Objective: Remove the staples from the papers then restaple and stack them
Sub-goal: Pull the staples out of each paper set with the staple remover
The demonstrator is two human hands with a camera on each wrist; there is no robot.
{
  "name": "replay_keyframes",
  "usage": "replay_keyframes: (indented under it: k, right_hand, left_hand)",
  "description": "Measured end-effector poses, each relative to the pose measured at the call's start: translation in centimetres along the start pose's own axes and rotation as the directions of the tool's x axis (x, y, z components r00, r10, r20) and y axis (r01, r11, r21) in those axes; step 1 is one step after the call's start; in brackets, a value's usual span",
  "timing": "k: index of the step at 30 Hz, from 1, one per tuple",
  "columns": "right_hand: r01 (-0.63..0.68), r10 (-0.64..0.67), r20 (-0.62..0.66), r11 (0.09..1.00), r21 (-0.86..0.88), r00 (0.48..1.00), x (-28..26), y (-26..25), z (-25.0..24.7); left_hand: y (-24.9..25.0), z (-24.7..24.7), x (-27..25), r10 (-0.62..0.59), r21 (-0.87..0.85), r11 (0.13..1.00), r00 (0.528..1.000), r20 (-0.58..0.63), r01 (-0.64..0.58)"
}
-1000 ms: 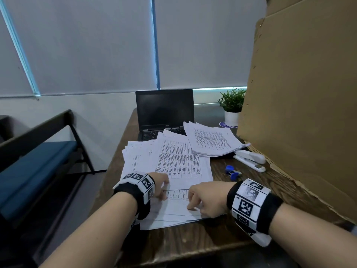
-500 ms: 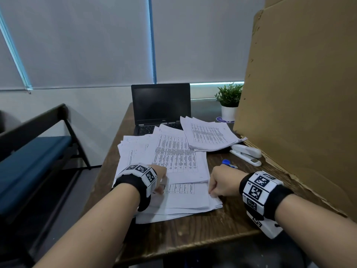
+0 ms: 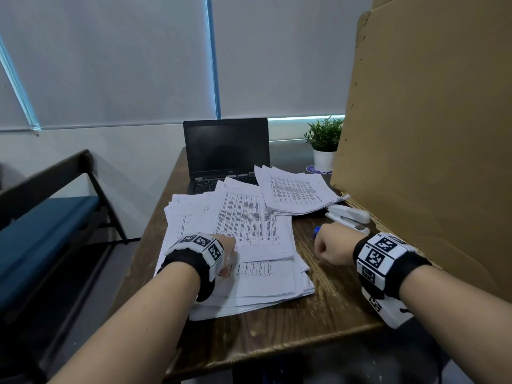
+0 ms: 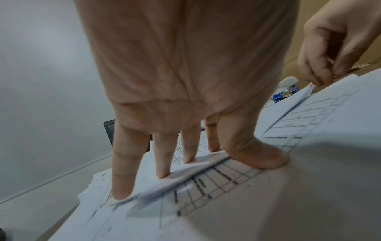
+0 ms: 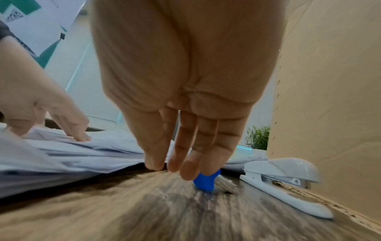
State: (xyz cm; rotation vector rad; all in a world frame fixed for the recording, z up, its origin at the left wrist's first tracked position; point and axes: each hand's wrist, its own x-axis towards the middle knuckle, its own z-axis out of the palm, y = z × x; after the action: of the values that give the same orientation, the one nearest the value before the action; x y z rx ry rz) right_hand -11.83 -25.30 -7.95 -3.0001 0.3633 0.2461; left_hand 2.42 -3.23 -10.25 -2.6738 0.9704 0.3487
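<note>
Loose white printed sheets with ruled tables (image 3: 249, 245) sprawl before the black Dell laptop (image 3: 226, 151). Left hand (image 4: 185, 97) presses them, fingers straight. Right hand (image 5: 185, 97), fingers relaxed, reaches the blue plastic staple remover (image 5: 205, 180) beside the glossy white stapler (image 5: 286, 176).

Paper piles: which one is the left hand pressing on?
The near pile of papers by the desk's front edge; the left hand rests on it. The far pile beside the laptop lies untouched.

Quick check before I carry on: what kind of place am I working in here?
Most likely an office or study desk by a window. A wooden desk holds an open laptop, loose stacks of printed papers and a white stapler, with roller blinds behind and a small potted plant.
</note>
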Motion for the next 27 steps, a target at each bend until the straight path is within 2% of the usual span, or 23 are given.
replay_keyframes:
  k: [2, 3, 5, 6, 8, 12, 14, 16, 21, 24, 27]
  right_hand:
    - [0.047, -0.047, -0.012, 0.998, 0.046, 0.999, -0.3, -0.4, 0.2]
    - [0.058, -0.059, 0.025, 0.997, 0.046, 0.998, -0.3, -0.6, 0.4]
    - [0.035, -0.033, 0.119, 0.999, -0.013, 0.992, -0.4, -0.8, 0.6]
    - [0.014, -0.008, 0.127, 0.999, -0.046, 0.992, -0.4, -0.8, 0.5]
    - [-0.008, 0.012, 0.064, 0.998, -0.062, 0.998, -0.4, -0.8, 0.1]
    - [0.082, -0.075, -0.058, 0.987, 0.135, 0.995, 0.0, -1.9, 0.1]
    - [0.099, -0.087, -0.088, 0.985, 0.139, 0.992, 0.6, -2.8, 0.4]
    - [0.088, -0.077, -0.094, 0.988, 0.124, 0.993, 1.1, -3.4, 0.5]
    - [0.128, -0.128, 0.005, 0.991, 0.032, 0.992, 1.8, -4.6, 0.6]
    - [0.092, -0.090, -0.045, 0.995, 0.042, 0.995, 1.9, -4.9, 0.6]
    - [0.101, -0.099, -0.029, 0.992, 0.069, 0.995, 2.2, -5.3, 0.8]
  left_hand:
    - [0.0, -0.2, -0.3, 0.008, 0.004, 1.000, 1.000, -0.006, -0.008]
    - [0.0, -0.2, -0.2, 0.007, -0.001, 1.000, 1.000, -0.007, -0.007]
    - [0.0, -0.3, -0.4, 0.009, -0.031, 0.999, 1.000, 0.006, -0.009]
    - [-0.1, -0.2, -0.4, 0.011, -0.052, 0.999, 1.000, 0.006, -0.011]
    - [-0.2, -0.4, -0.7, 0.015, -0.070, 0.997, 1.000, 0.002, -0.015]
    - [-0.3, -0.6, -0.9, 0.015, -0.087, 0.996, 1.000, 0.024, -0.013]
    - [-0.2, -0.5, -1.0, 0.010, -0.082, 0.997, 1.000, 0.015, -0.009]
    - [-0.2, -0.5, -1.1, 0.006, -0.086, 0.996, 1.000, 0.015, -0.004]
    - [-0.4, -0.2, -1.1, -0.001, -0.092, 0.996, 1.000, -0.015, 0.000]
    - [-0.6, -0.3, -0.8, 0.004, -0.099, 0.995, 1.000, -0.004, -0.004]
    - [-0.5, -0.7, -0.2, -0.008, -0.140, 0.990, 0.999, 0.047, 0.014]
